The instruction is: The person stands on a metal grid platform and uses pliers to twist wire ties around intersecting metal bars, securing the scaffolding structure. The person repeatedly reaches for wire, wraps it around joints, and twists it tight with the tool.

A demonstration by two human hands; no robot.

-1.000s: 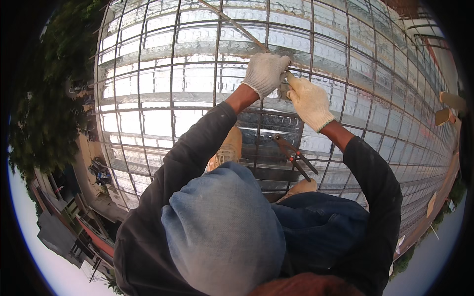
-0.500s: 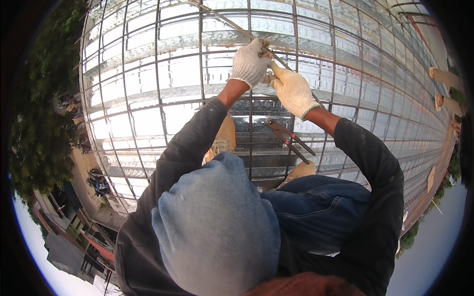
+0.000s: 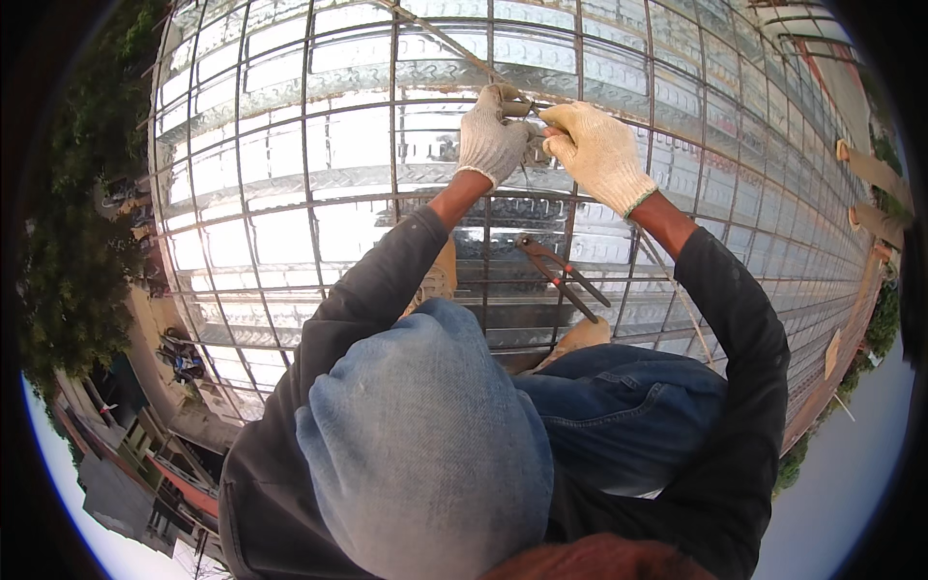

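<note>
My left hand [image 3: 491, 133], in an off-white knitted glove, is closed with bent fingers at a crossing of the dark steel bar mesh [image 3: 394, 145]. Facing it, my right hand [image 3: 601, 153], gloved alike with a green-edged cuff, pinches thumb and forefinger together. Dark thin strands show between the hands, too small to make out. A long tan line [image 3: 447, 41], cord or rod, runs diagonally to the hands and reappears below my right wrist. Pincers [image 3: 535, 249] with dark, red-banded handles lie below the hands, close to my boot.
Ribbed shiny metal sheeting [image 3: 353, 145] lies under the mesh. My boots [image 3: 440, 275] are among the bars. Trees [image 3: 72, 213] and parked motorbikes [image 3: 181, 356] stand beyond the left edge. Tan posts [image 3: 875, 169] stick out at the right.
My right hand has shifted slightly right, and a small gap has opened between the hands. The left hand has dropped a little. The tan line now shows further down past my right wrist.
</note>
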